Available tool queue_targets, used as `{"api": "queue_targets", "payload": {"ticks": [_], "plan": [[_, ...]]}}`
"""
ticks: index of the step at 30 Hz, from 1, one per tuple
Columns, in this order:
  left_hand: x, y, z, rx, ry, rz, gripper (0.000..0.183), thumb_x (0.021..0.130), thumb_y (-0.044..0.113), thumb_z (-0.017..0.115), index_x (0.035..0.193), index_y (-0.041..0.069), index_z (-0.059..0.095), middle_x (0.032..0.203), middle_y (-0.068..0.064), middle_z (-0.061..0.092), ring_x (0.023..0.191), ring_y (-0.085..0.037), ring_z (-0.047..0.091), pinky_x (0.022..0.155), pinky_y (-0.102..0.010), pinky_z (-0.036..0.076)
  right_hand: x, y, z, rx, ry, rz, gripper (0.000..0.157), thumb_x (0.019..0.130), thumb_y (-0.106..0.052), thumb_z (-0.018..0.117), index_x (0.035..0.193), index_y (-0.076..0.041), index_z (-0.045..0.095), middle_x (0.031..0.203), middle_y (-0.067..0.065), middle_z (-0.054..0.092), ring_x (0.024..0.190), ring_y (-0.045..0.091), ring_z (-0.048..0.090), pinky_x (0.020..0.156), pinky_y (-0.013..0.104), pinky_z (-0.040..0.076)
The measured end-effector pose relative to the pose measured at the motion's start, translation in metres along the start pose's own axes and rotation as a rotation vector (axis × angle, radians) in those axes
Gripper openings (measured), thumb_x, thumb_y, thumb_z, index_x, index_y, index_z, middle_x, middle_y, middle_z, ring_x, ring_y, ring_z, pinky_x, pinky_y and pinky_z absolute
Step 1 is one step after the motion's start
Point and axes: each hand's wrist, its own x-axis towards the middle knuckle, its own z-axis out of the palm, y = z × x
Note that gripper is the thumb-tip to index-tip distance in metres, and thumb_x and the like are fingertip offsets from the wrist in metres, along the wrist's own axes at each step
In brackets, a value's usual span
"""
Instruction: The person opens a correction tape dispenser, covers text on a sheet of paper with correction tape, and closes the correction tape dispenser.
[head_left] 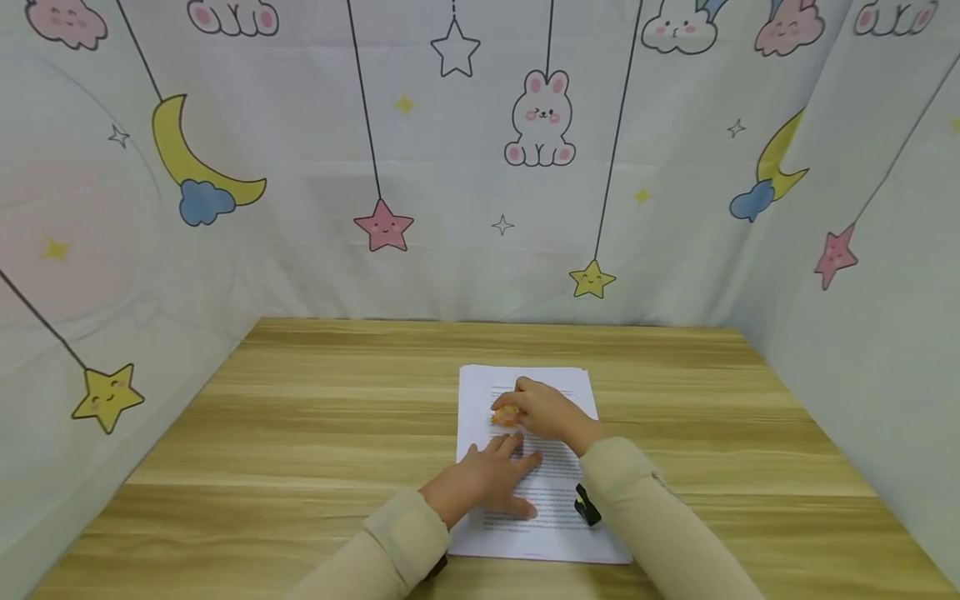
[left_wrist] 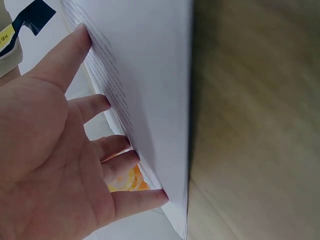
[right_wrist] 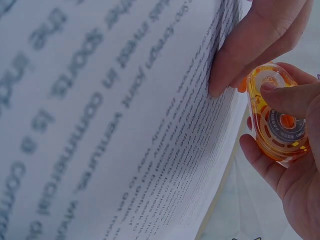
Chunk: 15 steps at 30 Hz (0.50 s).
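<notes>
An orange, see-through correction tape dispenser (right_wrist: 280, 117) is gripped between the thumb and fingers of my right hand (head_left: 546, 410). Its tip is down at the printed lines on the upper part of a sheet of paper (head_left: 476, 383). Just below it, my left hand (head_left: 491, 479) rests on the same sheet, fingers spread and fairly straight. In the left wrist view the fingertips (left_wrist: 160, 196) of that hand touch the page, and part of the dispenser (left_wrist: 127, 181) shows behind them. The sheet lies on top of a stack.
The paper stack lies on a wood-grain table (head_left: 337, 417). A white curtain (head_left: 465, 275) printed with stars, moons and rabbits surrounds the table at the back and sides. A black strap piece (head_left: 587, 505) hangs by the right sleeve (head_left: 667, 525), over the page.
</notes>
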Motion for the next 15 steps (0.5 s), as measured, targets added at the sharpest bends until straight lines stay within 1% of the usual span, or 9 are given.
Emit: {"api": "queue_targets", "payload": {"ticks": [4,8,12,15], "plan": [[0.001,-0.001,0.001,-0.005,0.005,0.002,0.076,0.077,0.06,0.06,0.142,0.034,0.032,0.153,-0.003,0.019,0.14,-0.024,0.022,0.103,-0.057,0.031,0.004,-0.003,0.0,-0.017,-0.034,0.016,0.027,0.087,-0.011,0.062,0.111,-0.023,0.066,0.089,0.003,0.052,0.072,0.013,0.046,0.069,0.031,0.044],[0.001,-0.001,0.001,-0.012,-0.006,-0.006,0.075,0.077,0.06,0.061,0.142,0.034,0.033,0.153,-0.002,0.019,0.14,-0.024,0.021,0.104,-0.057,0.03,0.009,-0.009,-0.003,-0.058,-0.096,0.026,0.026,0.086,-0.013,0.063,0.109,-0.024,0.066,0.089,0.003,0.052,0.072,0.014,0.046,0.07,0.032,0.045],[0.002,-0.001,0.001,-0.017,-0.014,-0.008,0.075,0.077,0.06,0.06,0.142,0.035,0.032,0.153,-0.002,0.019,0.14,-0.024,0.021,0.105,-0.057,0.029,0.012,-0.013,-0.007,-0.121,-0.157,0.03,0.027,0.085,-0.011,0.064,0.108,-0.024,0.064,0.091,0.004,0.052,0.077,0.018,0.051,0.076,0.035,0.047],[0.003,-0.001,0.001,-0.021,-0.019,-0.011,0.075,0.077,0.061,0.059,0.142,0.035,0.031,0.154,-0.002,0.018,0.141,-0.024,0.02,0.105,-0.057,0.029,0.013,-0.013,-0.009,-0.168,-0.184,0.017,0.027,0.085,-0.011,0.063,0.108,-0.025,0.062,0.095,0.005,0.053,0.082,0.021,0.055,0.08,0.037,0.048]]}}
